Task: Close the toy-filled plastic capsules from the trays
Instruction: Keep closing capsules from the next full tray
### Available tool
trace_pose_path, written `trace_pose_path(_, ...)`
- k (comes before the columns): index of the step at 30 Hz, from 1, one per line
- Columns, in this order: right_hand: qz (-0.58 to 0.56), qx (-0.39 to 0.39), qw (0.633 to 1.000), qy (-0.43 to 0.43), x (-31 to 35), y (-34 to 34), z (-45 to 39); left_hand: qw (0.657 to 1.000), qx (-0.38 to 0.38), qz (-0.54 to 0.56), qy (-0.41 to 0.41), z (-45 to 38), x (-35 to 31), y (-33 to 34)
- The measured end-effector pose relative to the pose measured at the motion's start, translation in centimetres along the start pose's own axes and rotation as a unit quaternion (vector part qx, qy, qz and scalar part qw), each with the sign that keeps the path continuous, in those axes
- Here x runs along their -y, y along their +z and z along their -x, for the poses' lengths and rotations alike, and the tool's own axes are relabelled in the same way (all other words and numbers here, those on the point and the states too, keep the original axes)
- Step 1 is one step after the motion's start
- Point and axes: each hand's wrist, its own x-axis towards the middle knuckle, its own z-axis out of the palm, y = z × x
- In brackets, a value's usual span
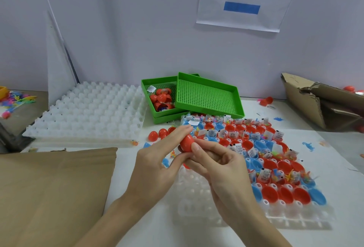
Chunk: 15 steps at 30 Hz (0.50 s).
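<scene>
A red egg-shaped capsule point(187, 143) sits between both hands above the near left corner of the clear tray point(279, 214). My left hand point(157, 160) holds it with thumb below and fingers stretched over its top. My right hand point(218, 165) grips it from the right, thumb on its side. The tray holds several open red and blue capsule halves point(269, 191) with small toys and paper slips in them. Closed red capsules point(159, 134) lie on the table just left of the tray.
An upturned white tray point(86, 113) lies at the left. Two green perforated baskets point(206, 97) stand behind, one holding red capsules point(161, 99). A brown cardboard sheet point(53, 191) covers the near left; a torn cardboard box point(319, 105) sits at the right.
</scene>
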Motion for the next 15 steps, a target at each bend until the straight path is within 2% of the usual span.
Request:
trace_pose_path(6, 0.006, 0.001, 1.0, -0.003, -0.1, 0.1, -0.2, 1.0, 0.006, -0.021, 0.006, -0.2, -0.3, -0.1)
trace_pose_path(10, -0.084, 0.098, 0.988, 0.082, 0.7, -0.3, -0.5, 0.995, 0.039, 0.067, -0.056, -0.3, -0.3, -0.4)
trace_pose_path(15, -0.084, 0.168, 0.978, 0.086, 1.4, -0.7, -0.6, 0.986, 0.059, 0.137, -0.07, -0.5, -0.8, -0.6)
